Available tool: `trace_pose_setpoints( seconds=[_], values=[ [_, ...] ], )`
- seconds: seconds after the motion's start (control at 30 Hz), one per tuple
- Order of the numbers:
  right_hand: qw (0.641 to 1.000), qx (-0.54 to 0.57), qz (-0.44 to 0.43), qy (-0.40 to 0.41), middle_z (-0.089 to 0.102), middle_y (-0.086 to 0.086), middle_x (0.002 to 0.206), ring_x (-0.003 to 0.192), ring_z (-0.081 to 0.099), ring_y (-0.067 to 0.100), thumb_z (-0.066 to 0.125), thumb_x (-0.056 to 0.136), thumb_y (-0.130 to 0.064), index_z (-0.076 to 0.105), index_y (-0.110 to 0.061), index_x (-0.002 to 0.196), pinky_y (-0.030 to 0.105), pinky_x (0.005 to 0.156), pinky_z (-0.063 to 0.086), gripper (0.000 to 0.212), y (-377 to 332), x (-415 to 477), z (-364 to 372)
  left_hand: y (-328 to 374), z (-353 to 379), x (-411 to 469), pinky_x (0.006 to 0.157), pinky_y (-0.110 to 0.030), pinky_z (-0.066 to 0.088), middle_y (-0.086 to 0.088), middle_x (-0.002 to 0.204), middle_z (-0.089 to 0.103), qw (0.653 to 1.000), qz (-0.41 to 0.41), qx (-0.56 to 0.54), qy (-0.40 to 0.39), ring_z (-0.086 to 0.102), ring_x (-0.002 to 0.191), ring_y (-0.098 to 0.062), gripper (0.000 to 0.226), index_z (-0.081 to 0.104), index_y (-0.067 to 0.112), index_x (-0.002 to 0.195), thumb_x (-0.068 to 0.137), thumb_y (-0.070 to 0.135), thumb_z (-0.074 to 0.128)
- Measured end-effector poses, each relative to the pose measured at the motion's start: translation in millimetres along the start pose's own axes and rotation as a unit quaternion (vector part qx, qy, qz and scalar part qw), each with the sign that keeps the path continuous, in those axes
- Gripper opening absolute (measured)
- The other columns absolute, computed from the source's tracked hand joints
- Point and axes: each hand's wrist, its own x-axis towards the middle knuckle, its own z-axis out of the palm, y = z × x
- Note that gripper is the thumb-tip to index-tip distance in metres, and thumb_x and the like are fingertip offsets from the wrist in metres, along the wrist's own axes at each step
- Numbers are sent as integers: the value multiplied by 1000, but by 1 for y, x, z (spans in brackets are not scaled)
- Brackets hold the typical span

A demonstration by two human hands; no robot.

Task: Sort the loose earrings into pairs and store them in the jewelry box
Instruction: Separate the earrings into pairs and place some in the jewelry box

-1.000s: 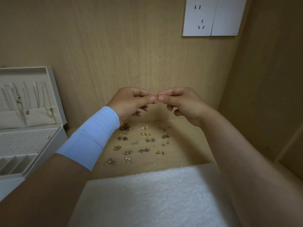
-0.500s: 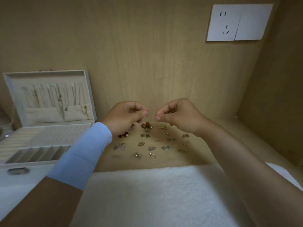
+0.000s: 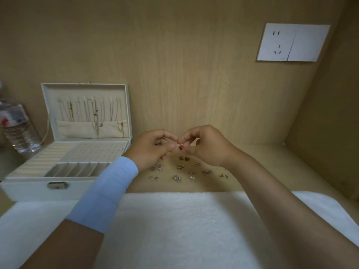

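Looks like the matching step: the right hand (image 3: 206,145) pinches a small dark red earring (image 3: 181,147) at its fingertips. The left hand (image 3: 153,147) is curled right up against it, can't tell if it grips anything. The other earrings (image 3: 175,178) lie in twos on the desk (image 3: 272,164) below. Next I'd guess it needs a careful carry left to the open jewelry box (image 3: 29,188). Necklaces (image 3: 95,111) hang in the lid (image 3: 85,86), and I can't make out anything in the holed panel (image 3: 97,151) or slots (image 3: 77,169).

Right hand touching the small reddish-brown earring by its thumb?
Cannot tell. Head view: the small reddish-brown earring overlaps the right hand's thumb tip in the picture, but it may lie on the wooden surface behind.
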Motion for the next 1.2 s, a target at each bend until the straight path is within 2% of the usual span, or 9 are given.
trace_pose_setpoints(
  seconds=[0.17, 0.3, 0.5, 0.6, 0.67, 0.8, 0.87, 1.0, 1.2],
  values=[
    [997, 11, -62, 41, 70, -2, 87, 52, 57, -11, 78, 84, -5, 71, -14, 110, 5, 56, 41, 28, -34, 15, 4, 12, -27, 2, 50, -18, 48, 4, 73, 72, 997, -14, -37, 70, 58, 53, -6, 9, 73, 19, 94, 90, 12, 69],
    [993, 20, -95, 69, 73, -1, 88, 54, 56, -10, 81, 81, -9, 70, -17, 113, 4, 58, 40, 35, -54, 29, 8, 14, -45, -1, 50, -17, 48, 8, 71, 71, 998, -11, -38, 53, 57, 56, -4, 8, 74, 18, 92, 92, 14, 66],
    [990, 42, -115, 68, 75, 0, 88, 56, 57, -12, 83, 79, -10, 75, -14, 107, 4, 61, 41, 29, -79, 47, 29, 1, -74, -10, 53, -19, 45, 8, 75, 68, 994, -1, -82, 67, 57, 62, -7, 11, 73, 17, 92, 94, 16, 63],
    [990, 70, -103, 64, 73, -9, 80, 63, 60, -11, 84, 79, -14, 78, -17, 94, 7, 65, 44, 16, -85, 54, 49, -9, -92, -17, 54, -20, 43, 8, 75, 67, 993, -5, -89, 72, 56, 64, -7, 12, 72, 18, 90, 95, 16, 62],
    [989, 93, -101, 56, 72, -12, 73, 63, 60, -9, 83, 80, -12, 79, -17, 84, 6, 63, 43, 8, -88, 58, 66, -16, -105, -22, 53, -19, 44, 7, 75, 67, 993, -12, -81, 80, 57, 62, -7, 11, 72, 17, 90, 94, 16, 62],
    [988, 132, -66, 38, 67, -15, 63, 49, 56, -8, 78, 85, -7, 79, -8, 89, 5, 51, 40, 4, -93, 64, 97, -37, -128, -32, 54, -20, 45, 6, 78, 72, 989, -20, -75, 122, 58, 63, -8, 10, 74, 19, 92, 92, 16, 65],
    [994, 88, -54, 27, 67, -14, 69, 52, 58, -9, 78, 85, -11, 79, -11, 89, 6, 54, 42, 4, -92, 66, 113, -49, -137, -35, 54, -21, 46, 5, 78, 73, 984, -30, -76, 159, 57, 62, -9, 11, 75, 21, 91, 92, 15, 65],
    [992, -109, -67, -13, 74, -15, 82, 80, 66, -3, 76, 84, -22, 80, -26, 86, 29, 82, 56, 6, -88, 73, 134, -63, -145, -38, 50, -16, 45, 5, 78, 74, 980, -51, -76, 179, 56, 60, -9, 16, 74, 20, 91, 94, 12, 61],
    [967, -236, -74, -58, 74, -15, 93, 91, 65, 5, 73, 87, -24, 78, -29, 88, 34, 84, 55, 7, -93, 71, 134, -69, -145, -36, 60, -28, 46, 8, 85, 77, 980, -69, -67, 174, 65, 68, -13, 10, 68, 17, 99, 96, 19, 57]
  ],
)
